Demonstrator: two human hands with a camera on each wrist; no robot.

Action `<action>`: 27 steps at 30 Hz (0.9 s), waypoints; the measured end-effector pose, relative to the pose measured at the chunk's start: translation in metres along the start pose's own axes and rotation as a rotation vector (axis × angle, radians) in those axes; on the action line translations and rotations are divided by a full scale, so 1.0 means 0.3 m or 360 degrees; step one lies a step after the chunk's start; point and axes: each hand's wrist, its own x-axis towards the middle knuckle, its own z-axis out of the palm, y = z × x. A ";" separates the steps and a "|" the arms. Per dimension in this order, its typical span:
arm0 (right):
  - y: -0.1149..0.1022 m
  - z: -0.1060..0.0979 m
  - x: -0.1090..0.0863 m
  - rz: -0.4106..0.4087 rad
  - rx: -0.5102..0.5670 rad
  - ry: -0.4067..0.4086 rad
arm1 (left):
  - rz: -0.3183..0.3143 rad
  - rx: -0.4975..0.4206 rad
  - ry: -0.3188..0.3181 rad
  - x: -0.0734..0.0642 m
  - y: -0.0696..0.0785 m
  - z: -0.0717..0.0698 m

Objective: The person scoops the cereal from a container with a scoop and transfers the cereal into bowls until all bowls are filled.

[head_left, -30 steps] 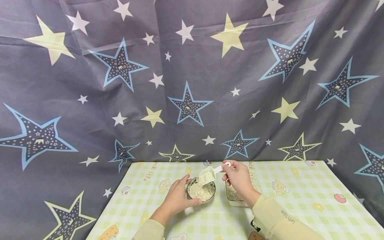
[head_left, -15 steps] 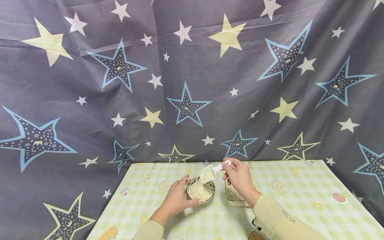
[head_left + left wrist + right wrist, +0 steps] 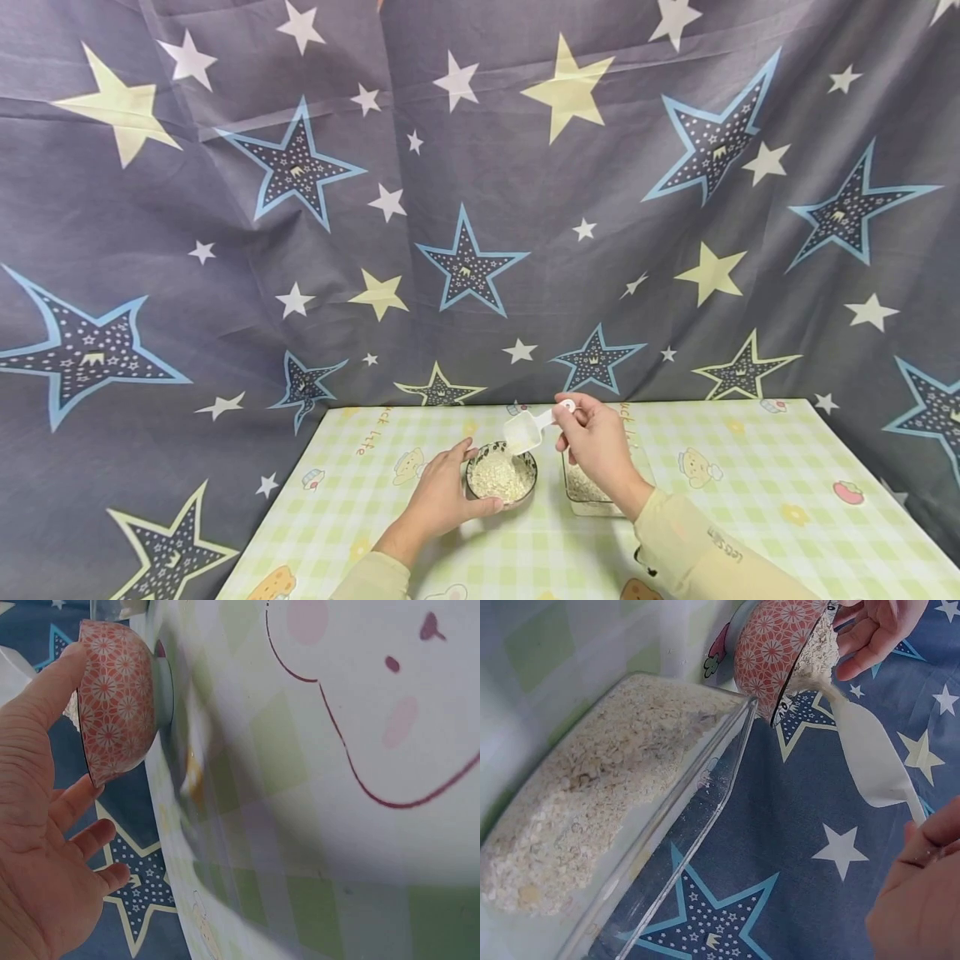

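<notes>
A bowl (image 3: 116,697) with a red-and-white flower pattern outside stands on the table, heaped with rolled oats (image 3: 501,475). My left hand (image 3: 442,493) holds it at the rim, thumb on the near side and fingers on the far side. Between thumb and fingers, my right hand (image 3: 600,437) pinches the handle of a white scoop (image 3: 522,433). The scoop is tilted down over the bowl's right rim, and in the right wrist view a few oats run from its lip into the bowl. Below the right hand sits a clear rectangular container (image 3: 686,817) with more oats inside.
A green-and-white checked cloth (image 3: 750,517) with cartoon prints covers the table. Behind it hangs a dark curtain (image 3: 495,183) printed with stars. The container stands just right of the bowl, partly hidden by the right hand.
Oats have slid out of the scoop into the bowl, so the scoop now looks nearly empty. The right hand has tipped it slightly; the left hand stays on the bowl.
</notes>
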 end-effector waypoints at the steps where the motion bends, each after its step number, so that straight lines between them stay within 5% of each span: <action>1: 0.001 0.000 -0.003 -0.0046 -0.0027 -0.0003 | 0.0000 0.0001 0.0000 0.000 -0.001 0.001; 6: 0.011 0.003 -0.024 -0.0410 -0.0230 -0.0031 | -0.0008 0.0003 -0.0003 -0.001 -0.001 0.002; 19: 0.061 0.002 -0.065 -0.1650 -0.0868 -0.0140 | -0.0007 -0.0005 0.0001 -0.007 0.003 -0.001; 27: 0.075 0.007 -0.087 -0.1956 -0.1037 -0.0161 | -0.0010 0.0003 0.0003 -0.006 0.005 -0.005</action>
